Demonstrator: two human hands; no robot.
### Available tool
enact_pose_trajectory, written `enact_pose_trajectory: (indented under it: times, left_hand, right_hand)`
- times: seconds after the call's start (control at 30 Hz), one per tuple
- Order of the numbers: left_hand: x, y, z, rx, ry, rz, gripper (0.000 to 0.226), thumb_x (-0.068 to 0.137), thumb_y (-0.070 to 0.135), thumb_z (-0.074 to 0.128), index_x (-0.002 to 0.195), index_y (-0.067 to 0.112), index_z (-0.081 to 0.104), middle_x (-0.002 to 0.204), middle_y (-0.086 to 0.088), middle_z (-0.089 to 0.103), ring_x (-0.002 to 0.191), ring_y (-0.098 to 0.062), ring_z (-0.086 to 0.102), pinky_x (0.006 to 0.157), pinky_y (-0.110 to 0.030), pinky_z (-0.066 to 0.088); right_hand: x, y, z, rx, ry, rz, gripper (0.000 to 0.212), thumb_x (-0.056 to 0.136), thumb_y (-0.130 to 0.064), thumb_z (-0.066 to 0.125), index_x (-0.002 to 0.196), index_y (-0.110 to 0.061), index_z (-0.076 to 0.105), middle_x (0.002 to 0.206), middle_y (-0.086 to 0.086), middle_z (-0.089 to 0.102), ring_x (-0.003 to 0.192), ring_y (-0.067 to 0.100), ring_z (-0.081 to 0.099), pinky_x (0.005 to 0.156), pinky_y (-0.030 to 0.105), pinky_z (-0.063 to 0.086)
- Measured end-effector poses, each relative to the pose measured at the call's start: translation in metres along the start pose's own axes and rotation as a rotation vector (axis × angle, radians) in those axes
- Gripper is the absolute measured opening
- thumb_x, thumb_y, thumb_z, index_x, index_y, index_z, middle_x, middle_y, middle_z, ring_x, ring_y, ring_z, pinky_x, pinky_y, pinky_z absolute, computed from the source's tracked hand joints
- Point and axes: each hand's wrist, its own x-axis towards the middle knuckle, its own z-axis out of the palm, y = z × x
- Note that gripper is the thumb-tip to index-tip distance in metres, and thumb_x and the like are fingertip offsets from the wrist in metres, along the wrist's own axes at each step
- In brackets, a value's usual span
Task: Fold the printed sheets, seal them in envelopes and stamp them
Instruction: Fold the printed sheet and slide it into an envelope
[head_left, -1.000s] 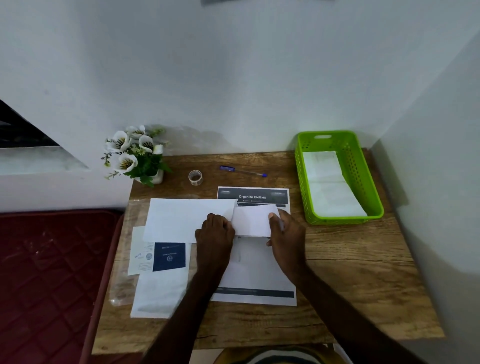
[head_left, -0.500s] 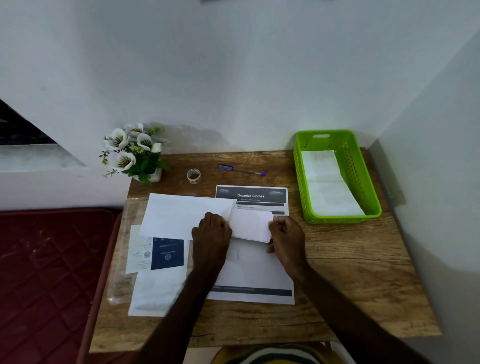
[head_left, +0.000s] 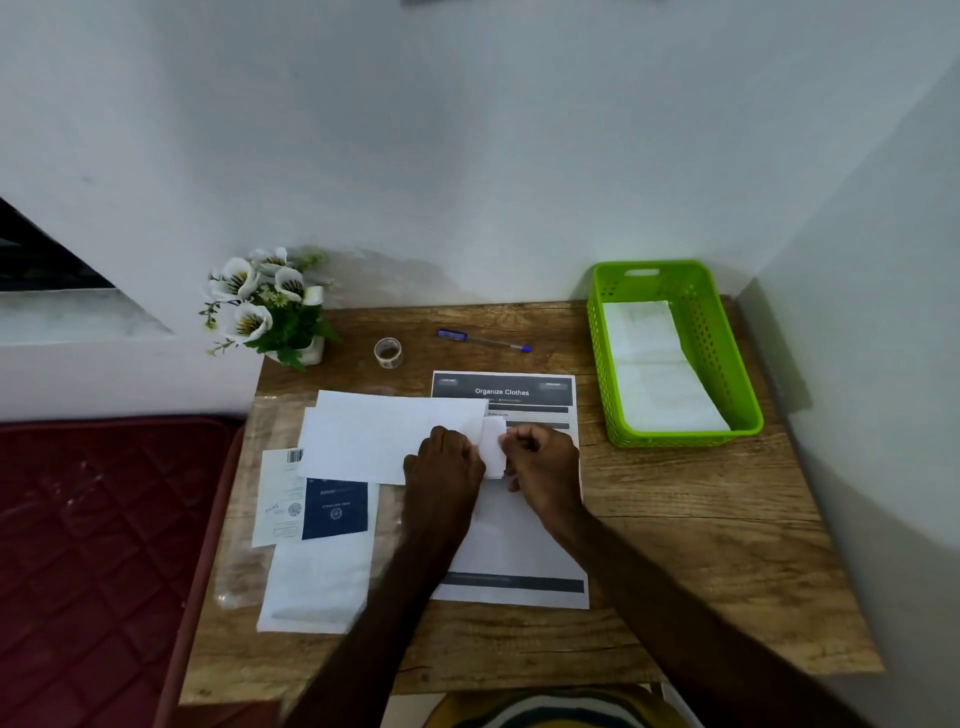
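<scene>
your left hand and right hand both pinch the small folded white paper sheet, held over the printed white "organize clothes" page near the middle of the wooden tabletop. you look to be in the folding step. next, probably crease it flat and slide it into the plain white envelope just to its left, edges square.
</scene>
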Motion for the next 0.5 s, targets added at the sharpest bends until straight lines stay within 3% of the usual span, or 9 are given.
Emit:
enact_pose_trajectory:
  times: [0.17, 0.3, 0.4, 0.5]
  left_hand:
    - [0.002, 0.006, -0.002, -0.088, -0.056, -0.057, 0.022, 0.099, 0.023, 0.062, 0.102, 0.002, 0.064, 0.102, -0.017, 0.063, 0.092, -0.035, 0.061, 0.084, -0.046, 0.047]
    - [-0.001, 0.006, -0.003, -0.147, 0.026, -0.002, 0.017, 0.097, 0.021, 0.065, 0.091, 0.005, 0.062, 0.092, -0.014, 0.061, 0.082, -0.034, 0.06, 0.072, -0.049, 0.048]
    - [0.0, 0.005, -0.005, -0.211, 0.029, -0.021, 0.019, 0.098, 0.023, 0.061, 0.094, 0.005, 0.063, 0.095, -0.013, 0.062, 0.085, -0.032, 0.06, 0.076, -0.047, 0.047]
    - [0.003, 0.003, -0.004, -0.222, -0.009, -0.054, 0.024, 0.1, 0.027, 0.058, 0.1, 0.003, 0.064, 0.101, -0.015, 0.063, 0.091, -0.032, 0.06, 0.081, -0.045, 0.045]
  right_hand:
    - [0.004, 0.002, 0.011, -0.048, -0.008, -0.036, 0.007, 0.09, -0.014, 0.074, 0.088, -0.011, 0.079, 0.07, -0.001, 0.073, 0.057, 0.01, 0.066, 0.055, 0.032, 0.058]
    - [0.007, 0.007, 0.017, -0.067, -0.039, -0.063, 0.012, 0.087, -0.019, 0.077, 0.097, -0.016, 0.082, 0.085, -0.005, 0.077, 0.077, 0.009, 0.072, 0.075, 0.036, 0.062]
    - [0.01, 0.004, 0.013, -0.138, -0.062, -0.089, 0.018, 0.085, -0.022, 0.08, 0.102, -0.017, 0.081, 0.095, -0.002, 0.078, 0.087, 0.013, 0.072, 0.081, 0.035, 0.059]
    - [0.015, 0.004, 0.011, -0.238, -0.194, -0.16, 0.017, 0.09, -0.022, 0.075, 0.104, -0.015, 0.081, 0.099, 0.002, 0.079, 0.088, 0.016, 0.072, 0.082, 0.036, 0.058]
